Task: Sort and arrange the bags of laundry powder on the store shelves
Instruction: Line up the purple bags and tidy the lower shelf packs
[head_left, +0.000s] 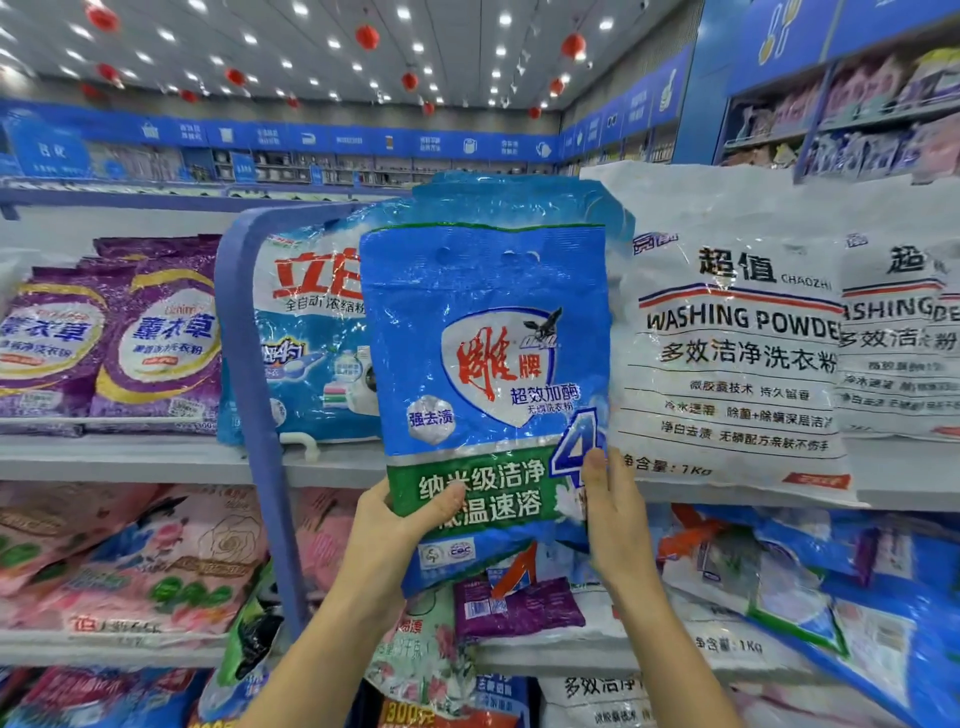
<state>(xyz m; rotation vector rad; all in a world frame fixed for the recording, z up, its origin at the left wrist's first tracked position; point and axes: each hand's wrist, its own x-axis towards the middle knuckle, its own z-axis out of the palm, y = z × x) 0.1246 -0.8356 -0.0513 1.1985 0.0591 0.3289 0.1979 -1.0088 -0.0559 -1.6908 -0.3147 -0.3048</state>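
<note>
I hold a blue laundry powder bag (488, 353) with a shield logo and a green band upright in front of the upper shelf (156, 460). My left hand (400, 525) grips its lower left corner, thumb across the green band. My right hand (610, 512) clasps its lower right edge. Behind it stands another blue bag of the same kind, mostly hidden. To its left sits a blue and white bag (306, 332) with red characters. To its right stand white "Washing Powder" bags (727, 332).
Purple lavender bags (156, 332) fill the upper shelf at left. A blue upright divider (260, 415) separates the shelf sections. On the lower shelf lie pink rose bags (130, 561) and a jumble of purple, blue and white bags (779, 582). Distant shelving lines the far walls.
</note>
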